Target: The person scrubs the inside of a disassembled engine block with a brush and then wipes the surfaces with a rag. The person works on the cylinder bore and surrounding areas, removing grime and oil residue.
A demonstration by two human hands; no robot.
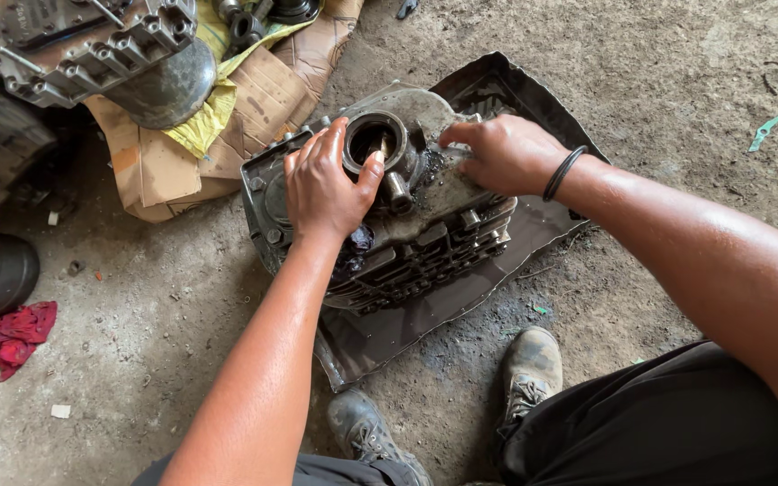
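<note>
Engine case [425,243]: greasy, on my dark mat [497,270] on the floor.
Left hand [321,184]: flat on case, thumb at the round bore [373,139].
Right hand [502,153]: fingers pressing the case top.

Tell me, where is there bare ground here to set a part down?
Bare dirt floor lies upper right, past the dark mat, and lower left between the red rag and the left forearm. It is crowded upper left, where cardboard carries metal parts, and on the engine block under both hands.

Two hands [321,184], one engine casing [425,229], two boots [531,367]
</note>
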